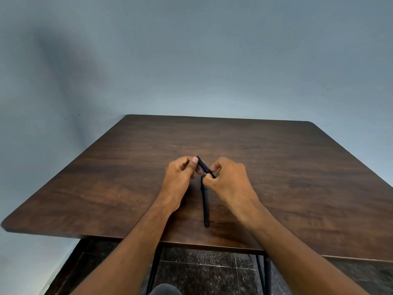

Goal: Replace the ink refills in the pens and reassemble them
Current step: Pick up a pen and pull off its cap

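Both hands meet above the middle of the dark wooden table (276, 162) on one black pen (203, 166). My left hand (180, 177) pinches its far end between thumb and fingers. My right hand (228, 182) grips its near end, and the pen slants between them. A second black pen (205, 206) lies flat on the table just below the hands, pointing toward me, its far end tucked under my right fingers. Whether the held pen is whole or in parts is hidden by my fingers.
The table's front edge (212, 245) runs close to me, with black metal legs (265, 273) and a dark tiled floor (202, 271) beneath. A plain blue-grey wall (191, 60) stands right behind the table's far edge.
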{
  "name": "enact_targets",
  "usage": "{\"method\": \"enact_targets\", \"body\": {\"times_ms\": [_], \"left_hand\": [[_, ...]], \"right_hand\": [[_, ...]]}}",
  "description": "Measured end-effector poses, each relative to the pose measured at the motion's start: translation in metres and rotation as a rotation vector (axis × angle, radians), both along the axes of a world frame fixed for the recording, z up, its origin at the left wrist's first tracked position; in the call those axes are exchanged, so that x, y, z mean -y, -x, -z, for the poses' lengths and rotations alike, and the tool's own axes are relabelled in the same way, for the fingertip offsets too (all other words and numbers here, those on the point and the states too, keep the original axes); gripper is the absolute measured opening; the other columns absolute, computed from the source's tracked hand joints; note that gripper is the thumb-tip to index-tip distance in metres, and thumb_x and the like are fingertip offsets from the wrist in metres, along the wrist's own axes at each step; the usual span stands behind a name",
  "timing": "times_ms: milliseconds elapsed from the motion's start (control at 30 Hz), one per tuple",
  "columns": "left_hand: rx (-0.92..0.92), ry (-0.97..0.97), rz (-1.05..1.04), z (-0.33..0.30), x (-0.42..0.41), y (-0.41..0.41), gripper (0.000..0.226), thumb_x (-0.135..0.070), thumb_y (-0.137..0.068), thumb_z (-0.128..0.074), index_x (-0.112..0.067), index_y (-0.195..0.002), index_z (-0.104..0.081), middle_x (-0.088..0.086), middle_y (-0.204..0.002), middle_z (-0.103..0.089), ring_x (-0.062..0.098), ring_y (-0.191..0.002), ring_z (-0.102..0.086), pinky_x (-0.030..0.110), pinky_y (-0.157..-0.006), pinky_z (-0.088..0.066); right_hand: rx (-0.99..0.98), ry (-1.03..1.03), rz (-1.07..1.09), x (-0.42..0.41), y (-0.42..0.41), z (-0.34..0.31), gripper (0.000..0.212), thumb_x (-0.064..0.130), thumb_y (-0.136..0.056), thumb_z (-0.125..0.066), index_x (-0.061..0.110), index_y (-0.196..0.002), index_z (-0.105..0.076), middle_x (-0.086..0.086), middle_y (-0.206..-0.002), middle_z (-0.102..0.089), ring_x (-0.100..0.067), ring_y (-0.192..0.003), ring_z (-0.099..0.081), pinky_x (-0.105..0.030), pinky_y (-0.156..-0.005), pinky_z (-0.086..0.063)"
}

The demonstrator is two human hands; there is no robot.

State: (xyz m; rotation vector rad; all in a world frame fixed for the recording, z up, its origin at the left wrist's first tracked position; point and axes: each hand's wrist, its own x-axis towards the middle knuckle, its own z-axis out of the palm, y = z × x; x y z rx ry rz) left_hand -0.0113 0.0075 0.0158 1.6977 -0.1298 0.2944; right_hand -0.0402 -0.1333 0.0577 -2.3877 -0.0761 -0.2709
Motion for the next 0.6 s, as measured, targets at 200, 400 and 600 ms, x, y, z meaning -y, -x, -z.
{"method": "enact_targets", "body": {"times_ms": [200, 400, 600], "left_hand": [[0.016, -0.044, 0.033, 0.0011, -0.0002, 0.0, 0.033, -0.026, -0.105, -0.05, -0.006, -0.088, -0.07, -0.008, -0.071, -0.065, 0.004, -0.068, -0.055, 0.021, -0.065, -0.043], [0.046, -0.005, 0.053, -0.0017, 0.0009, 0.0024, 0.031, -0.025, -0.103, -0.054, -0.005, -0.087, -0.072, 0.0, -0.073, -0.07, 0.005, -0.071, -0.062, 0.017, -0.065, -0.046], [0.077, -0.042, 0.047, -0.0016, 0.0012, 0.004, 0.03, -0.023, -0.102, -0.056, -0.003, -0.087, -0.073, 0.001, -0.076, -0.074, 0.006, -0.075, -0.066, 0.021, -0.073, -0.049]], "right_hand": [[-0.156, -0.416, -0.059, 0.0003, 0.0048, 0.0033, 0.019, 0.027, -0.097, -0.063, 0.019, -0.083, -0.073, -0.003, -0.064, -0.07, -0.009, -0.039, -0.056, -0.023, -0.035, -0.044], [-0.318, -0.69, -0.078, -0.0007, 0.0077, 0.0039, 0.031, 0.027, -0.102, -0.058, 0.011, -0.083, -0.076, -0.003, -0.059, -0.048, -0.009, -0.042, -0.035, -0.022, -0.036, -0.024], [-0.291, -0.698, -0.05, 0.0027, 0.0076, 0.0049, 0.028, 0.028, -0.1, -0.063, 0.018, -0.081, -0.081, -0.002, -0.056, -0.043, -0.01, -0.041, -0.03, -0.023, -0.037, -0.021]]}}
